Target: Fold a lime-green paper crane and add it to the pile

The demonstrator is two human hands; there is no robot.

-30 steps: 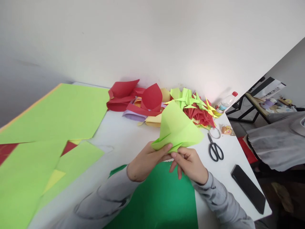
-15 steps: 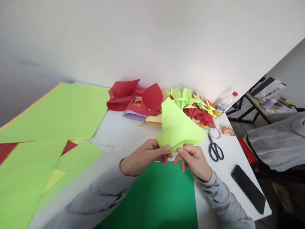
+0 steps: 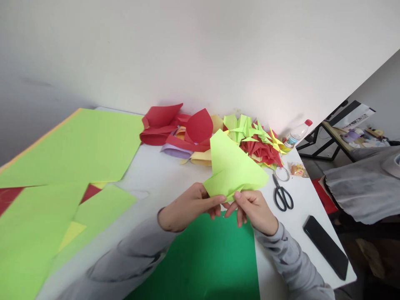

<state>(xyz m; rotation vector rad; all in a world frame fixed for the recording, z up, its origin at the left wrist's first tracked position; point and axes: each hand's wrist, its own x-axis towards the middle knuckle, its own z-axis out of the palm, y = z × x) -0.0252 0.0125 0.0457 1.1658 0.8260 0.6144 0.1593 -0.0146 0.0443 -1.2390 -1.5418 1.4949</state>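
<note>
A partly folded sheet of light green paper (image 3: 233,164) is held up between my two hands, its pointed corner toward the wall. My left hand (image 3: 196,204) pinches its lower left edge, thumb on top and fingers underneath. On the lower right edge, my right hand (image 3: 254,208) grips it the same way, with the thumb pressing on a small crease. The two hands' fingertips nearly meet below the paper. Beneath them lies a dark green sheet (image 3: 212,254) on the white table (image 3: 150,175).
Large light green sheets (image 3: 78,146) cover the left side. Curled red paper pieces (image 3: 198,129) and folded green and red paper shapes (image 3: 259,143) are heaped along the wall. At right are scissors (image 3: 283,196), a black phone-like slab (image 3: 326,246), a wrapped snack (image 3: 297,169) and a bottle (image 3: 296,134).
The light green paper has shifted very slightly left and tilted a little. My right thumb has slid slightly along the lower edge. Both hands keep their hold.
</note>
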